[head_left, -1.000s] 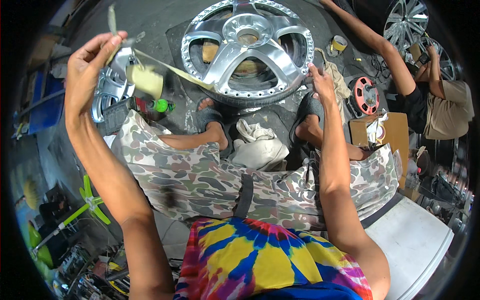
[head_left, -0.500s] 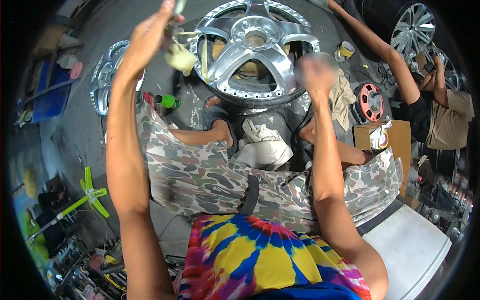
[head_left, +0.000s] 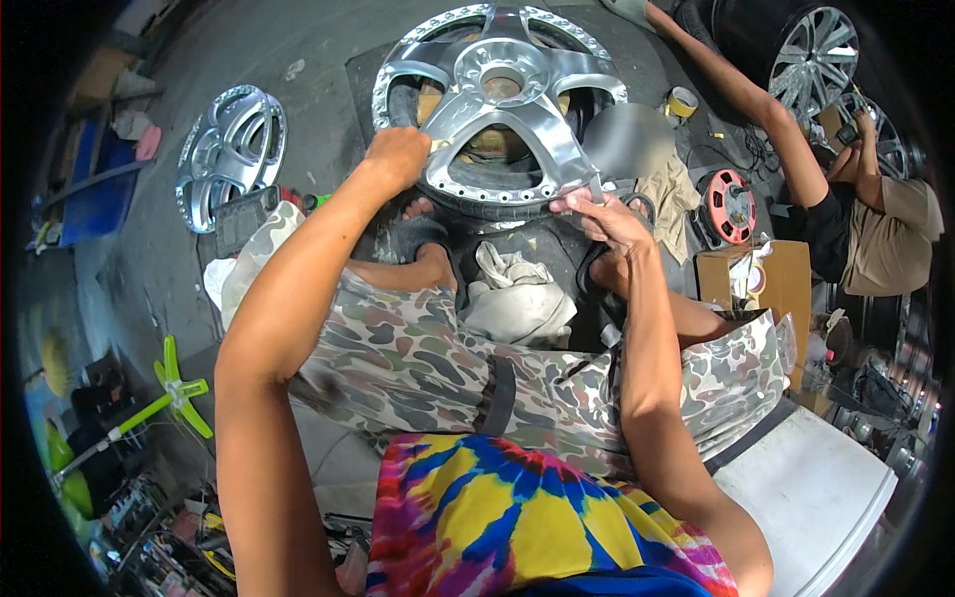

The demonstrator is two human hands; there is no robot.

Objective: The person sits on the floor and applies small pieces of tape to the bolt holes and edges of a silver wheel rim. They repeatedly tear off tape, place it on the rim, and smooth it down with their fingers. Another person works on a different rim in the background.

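Observation:
A large polished silver wheel rim [head_left: 477,102] lies on a tyre in front of me. My left hand [head_left: 398,157] is closed in a fist at its left edge, and a small pale yellowish bit shows beside the knuckles. What that fist holds is hidden. At the rim's lower right edge is my right hand [head_left: 612,221], its thumb and fingers pressed together around something thin and greyish that I cannot make out. A blurred round patch covers the area just above it. A crumpled white cloth [head_left: 517,303] lies between my feet.
Another silver wheel face [head_left: 231,149] stands at the left. Right of the rim are a yellow tape roll [head_left: 681,101], a beige cloth [head_left: 671,209], a red reel [head_left: 729,206] and a cardboard box [head_left: 781,274]. A co-worker's arm [head_left: 863,149] shows at the far right, near more wheels.
My left hand has come down and nearer from above the rim's left side; the loose pale yellow strip it held no longer shows. My right hand has moved down to the rim's lower right edge.

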